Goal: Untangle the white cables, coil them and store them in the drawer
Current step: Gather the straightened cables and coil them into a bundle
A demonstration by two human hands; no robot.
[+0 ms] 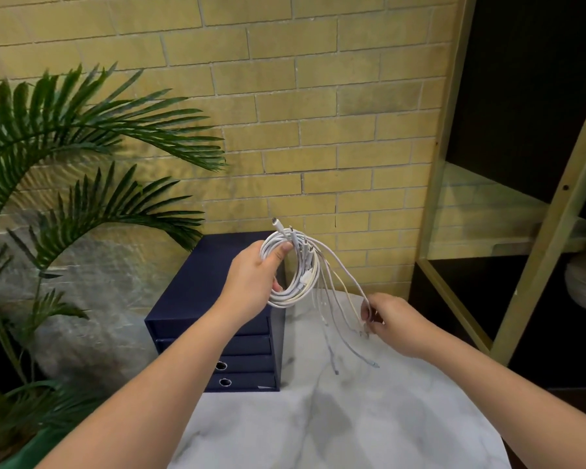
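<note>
My L hand (251, 282) holds the coil of white cables (293, 297) up in the air, above the table (318, 418). My thumb presses on the top of the ring and my other fingers curl thru the hole. I hold it that way so the loops can't slip off or pop open.

The coil stands on its edge like a tall egg shape. Its long way runs from 12 down to 6, leaning a bit. A few plug ends poke out at the top, pointing to about 11.

The loose tails (332, 357) aren't wound up yet. They leave the coil near 1 and fall down toward 5. Some tips hang close to the table, but I can't tell if they touch it.

My R hand (396, 324) is at 4 from the coil. Its fingers pinch one or two tails, w/ the fingers bunched close together. I think I hold them there to pull them straight, so they go round the ring w/o knots.

The blue drawer box (217, 275) sits at 7 from the coil, just under my L arm, on the table's far L corner. I can't tell if a drawer is open, bc my arm hides the top ones.

I think the coiling is mostly done & storing comes after.
</note>
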